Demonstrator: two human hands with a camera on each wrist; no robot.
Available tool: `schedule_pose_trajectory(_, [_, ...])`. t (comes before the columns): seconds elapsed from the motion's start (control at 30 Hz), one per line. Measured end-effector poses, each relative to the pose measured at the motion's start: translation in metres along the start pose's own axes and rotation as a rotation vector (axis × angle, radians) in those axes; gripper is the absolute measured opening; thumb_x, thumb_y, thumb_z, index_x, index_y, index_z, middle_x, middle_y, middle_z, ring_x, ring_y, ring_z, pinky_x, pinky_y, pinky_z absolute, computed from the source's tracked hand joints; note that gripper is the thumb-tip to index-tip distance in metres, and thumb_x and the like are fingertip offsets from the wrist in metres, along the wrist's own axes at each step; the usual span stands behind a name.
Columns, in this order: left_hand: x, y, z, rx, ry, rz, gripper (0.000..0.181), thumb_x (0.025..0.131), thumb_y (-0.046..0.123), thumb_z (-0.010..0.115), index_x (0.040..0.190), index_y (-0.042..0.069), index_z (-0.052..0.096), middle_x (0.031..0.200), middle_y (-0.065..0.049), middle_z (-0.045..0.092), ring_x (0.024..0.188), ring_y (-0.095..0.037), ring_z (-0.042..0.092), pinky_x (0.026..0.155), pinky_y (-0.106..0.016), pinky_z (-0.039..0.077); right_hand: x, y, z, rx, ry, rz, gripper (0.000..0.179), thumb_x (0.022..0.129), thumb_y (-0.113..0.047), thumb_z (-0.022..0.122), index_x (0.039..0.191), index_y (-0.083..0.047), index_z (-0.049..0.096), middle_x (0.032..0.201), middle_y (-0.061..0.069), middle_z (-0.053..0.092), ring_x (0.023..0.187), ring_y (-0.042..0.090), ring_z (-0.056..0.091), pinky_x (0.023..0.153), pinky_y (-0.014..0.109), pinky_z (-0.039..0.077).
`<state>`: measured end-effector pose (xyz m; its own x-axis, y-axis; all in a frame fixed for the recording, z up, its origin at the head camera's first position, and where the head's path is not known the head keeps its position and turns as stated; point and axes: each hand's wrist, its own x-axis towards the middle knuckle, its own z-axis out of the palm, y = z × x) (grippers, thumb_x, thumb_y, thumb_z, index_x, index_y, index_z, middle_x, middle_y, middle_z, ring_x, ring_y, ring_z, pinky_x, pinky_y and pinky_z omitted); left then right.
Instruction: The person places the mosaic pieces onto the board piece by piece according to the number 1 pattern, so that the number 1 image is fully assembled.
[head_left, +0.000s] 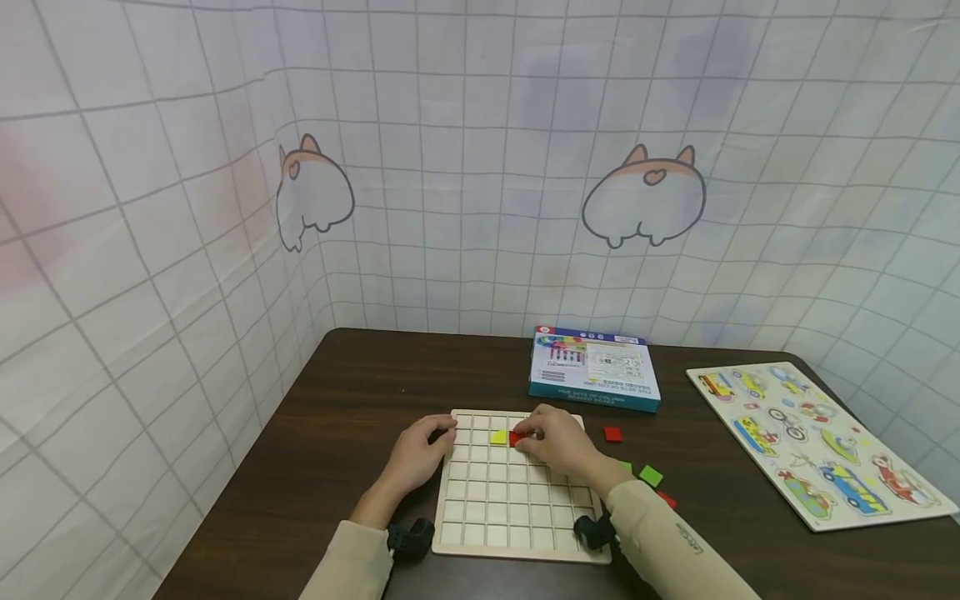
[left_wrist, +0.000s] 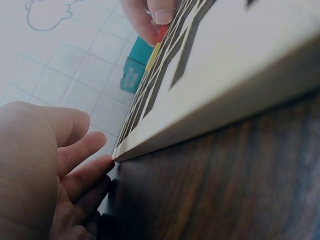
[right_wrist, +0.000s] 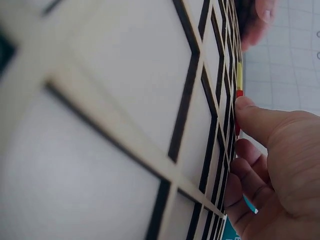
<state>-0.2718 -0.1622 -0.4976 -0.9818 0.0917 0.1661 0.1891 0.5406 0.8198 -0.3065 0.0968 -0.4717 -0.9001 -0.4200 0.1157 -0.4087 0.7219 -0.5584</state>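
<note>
Dark worktop (head_left: 360, 375): grid board (head_left: 525, 553) lies towards near edge, likely for easy reach. Left hand (head_left: 417, 452) relaxed, fingertips touching board near its far-left corner, probably to steady it. Right hand (head_left: 560, 442) pinches a red tile (head_left: 515, 439) near board's far edge, presumably for fine control. Just left of that tile: yellow piece (head_left: 498, 437). Loose green tile (head_left: 651, 476) sits off board's right edge.

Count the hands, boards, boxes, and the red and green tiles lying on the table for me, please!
Hands: 2
Boards: 2
Boxes: 1
Red tiles on the table: 2
Green tiles there: 2
Total: 9 in view; the right sleeve might hide more tiles.
</note>
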Motion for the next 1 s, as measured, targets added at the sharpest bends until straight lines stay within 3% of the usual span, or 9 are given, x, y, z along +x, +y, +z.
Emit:
schedule_pose_trajectory(0.57, [-0.0001,-0.0026,-0.0002,0.015,-0.002,0.020,0.031,0.100,0.025,0.057,0.127,0.011,0.065,0.136,-0.009,0.056,0.131,-0.034,0.048,0.105,-0.056,0.039,-0.0012,0.0032,0.0017,-0.006,0.030,-0.023,0.020,0.086,-0.020,0.077,0.105,-0.013,0.075,0.087,-0.007,0.058,0.075,0.011,0.049,0.065,0.027,0.044])
schedule_pose_trajectory(1.0, [0.0014,-0.0028,-0.0003,0.013,0.002,0.023,0.031,0.100,0.023,0.056,0.127,0.011,0.065,0.136,-0.009,0.057,0.130,-0.034,0.048,0.105,-0.057,0.039,-0.0008,0.0035,0.0004,0.051,0.023,0.038,0.023,0.085,-0.021,0.078,0.106,-0.012,0.075,0.084,-0.006,0.056,0.077,0.013,0.049,0.066,0.028,0.045])
